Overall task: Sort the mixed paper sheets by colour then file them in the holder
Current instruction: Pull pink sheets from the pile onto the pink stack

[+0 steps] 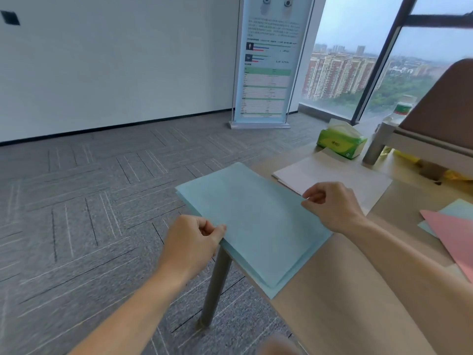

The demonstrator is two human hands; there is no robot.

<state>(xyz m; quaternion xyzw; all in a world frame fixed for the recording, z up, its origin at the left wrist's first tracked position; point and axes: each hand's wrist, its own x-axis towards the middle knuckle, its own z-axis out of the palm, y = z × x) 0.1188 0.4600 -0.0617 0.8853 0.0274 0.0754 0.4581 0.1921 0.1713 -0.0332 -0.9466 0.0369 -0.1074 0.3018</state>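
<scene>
A stack of light blue sheets (256, 226) lies at the table's left corner, overhanging the edge. My left hand (192, 242) pinches the stack's left edge with thumb and curled fingers. My right hand (330, 203) pinches its right edge. A pile of white sheets (340, 175) lies just behind the blue stack. At the right edge of view are pink sheets (455, 234) over a pale blue sheet (458, 206). I cannot make out a holder for certain.
The wooden table (345, 303) has a grey leg (215, 285) under its corner. A green tissue pack (340, 142) sits at the back. A brown slanted board on a grey stand (435, 124), a bottle (403, 108) and yellow items (409, 155) stand at the far right. Carpet lies to the left.
</scene>
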